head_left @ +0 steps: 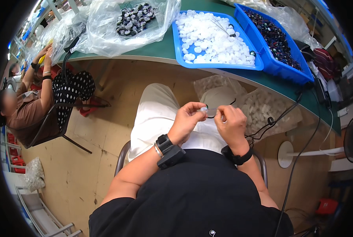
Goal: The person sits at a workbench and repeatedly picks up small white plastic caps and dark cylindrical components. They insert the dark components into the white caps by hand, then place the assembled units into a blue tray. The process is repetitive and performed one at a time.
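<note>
Above my lap, my left hand [187,120] pinches a small translucent white cap [203,109] between thumb and fingertips. Close by on its right, my right hand [231,120] is closed with its fingertips together on a thin wire [212,109] that runs to the cap. A dark lead curves around these fingers; where it ends I cannot make out. Beyond my hands, a blue tray [179,51] on the table holds a heap of similar white caps [214,39].
A deeper blue bin [269,65] of dark wired parts stands right of the tray. Clear plastic sheeting [101,35] with dark round pieces covers the table's left. Bags of white parts [259,108] lie underneath. A seated co-worker [34,106] is at left, a fan [352,138] at right.
</note>
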`<act>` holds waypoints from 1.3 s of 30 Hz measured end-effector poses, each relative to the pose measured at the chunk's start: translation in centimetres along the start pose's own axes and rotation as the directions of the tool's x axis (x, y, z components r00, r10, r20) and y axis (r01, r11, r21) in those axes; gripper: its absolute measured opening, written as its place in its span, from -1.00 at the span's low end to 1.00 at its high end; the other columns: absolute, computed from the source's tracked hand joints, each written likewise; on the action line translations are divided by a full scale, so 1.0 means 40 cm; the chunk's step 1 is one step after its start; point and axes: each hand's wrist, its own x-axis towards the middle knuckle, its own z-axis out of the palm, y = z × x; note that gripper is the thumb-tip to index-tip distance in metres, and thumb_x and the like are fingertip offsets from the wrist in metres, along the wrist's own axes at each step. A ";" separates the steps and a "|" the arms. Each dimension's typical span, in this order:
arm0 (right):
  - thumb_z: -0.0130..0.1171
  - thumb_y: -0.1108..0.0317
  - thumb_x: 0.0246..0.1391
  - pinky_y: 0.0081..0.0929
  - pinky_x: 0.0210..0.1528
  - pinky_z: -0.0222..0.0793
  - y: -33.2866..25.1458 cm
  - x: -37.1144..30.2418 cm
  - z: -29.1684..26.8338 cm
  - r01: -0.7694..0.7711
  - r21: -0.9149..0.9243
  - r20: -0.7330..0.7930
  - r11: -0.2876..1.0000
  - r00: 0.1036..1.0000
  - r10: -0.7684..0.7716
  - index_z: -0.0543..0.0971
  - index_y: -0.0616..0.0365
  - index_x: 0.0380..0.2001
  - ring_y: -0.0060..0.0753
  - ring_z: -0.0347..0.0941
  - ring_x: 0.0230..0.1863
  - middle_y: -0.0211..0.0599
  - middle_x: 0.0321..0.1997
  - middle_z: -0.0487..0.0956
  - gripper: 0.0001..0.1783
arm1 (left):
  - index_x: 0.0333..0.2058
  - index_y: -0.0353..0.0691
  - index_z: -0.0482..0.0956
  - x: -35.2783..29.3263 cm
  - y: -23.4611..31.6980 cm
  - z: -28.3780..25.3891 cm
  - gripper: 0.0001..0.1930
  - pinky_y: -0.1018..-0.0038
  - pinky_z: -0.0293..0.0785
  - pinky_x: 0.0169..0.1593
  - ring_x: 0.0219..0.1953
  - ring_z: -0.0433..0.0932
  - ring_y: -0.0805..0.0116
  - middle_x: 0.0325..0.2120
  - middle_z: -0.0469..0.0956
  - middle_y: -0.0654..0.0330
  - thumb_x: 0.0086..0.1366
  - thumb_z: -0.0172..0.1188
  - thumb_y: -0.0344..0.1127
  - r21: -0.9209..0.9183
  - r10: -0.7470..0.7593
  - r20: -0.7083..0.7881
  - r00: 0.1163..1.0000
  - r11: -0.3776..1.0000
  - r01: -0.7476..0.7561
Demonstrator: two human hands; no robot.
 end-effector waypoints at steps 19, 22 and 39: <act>0.20 0.45 0.11 -0.56 -0.38 0.39 0.025 -0.020 0.022 -0.370 0.510 0.180 0.777 0.929 0.324 0.54 0.28 -0.34 -0.50 0.50 -0.45 -0.27 -0.46 0.58 -0.89 | -0.05 -0.35 0.44 -0.010 0.027 0.017 -0.67 0.47 0.56 -0.08 -0.19 0.58 0.36 -0.21 0.54 0.08 0.36 0.10 -0.21 -0.318 -0.210 0.135 0.968 0.916 0.243; 0.17 0.43 0.14 -0.57 -0.37 0.39 0.018 -0.020 0.020 -0.396 0.510 0.231 0.763 0.918 0.322 0.51 0.28 -0.37 -0.54 0.48 -0.45 -0.31 -0.48 0.57 -0.88 | -0.03 -0.35 0.44 0.006 0.003 -0.011 -0.65 0.53 0.56 -0.09 -0.22 0.58 0.41 -0.21 0.54 0.12 0.37 0.09 -0.18 -0.293 -0.313 0.291 0.904 0.870 0.395; 0.14 0.39 0.19 -0.60 -0.37 0.37 0.043 -0.022 0.032 -0.529 0.618 0.339 0.581 0.846 0.411 0.52 0.26 -0.34 -0.61 0.44 -0.44 -0.39 -0.46 0.54 -0.86 | -0.05 -0.39 0.46 -0.006 -0.001 0.009 -0.70 0.54 0.55 -0.07 -0.21 0.59 0.42 -0.23 0.57 0.13 0.29 0.19 -0.38 -0.117 -0.147 0.136 0.980 0.980 0.163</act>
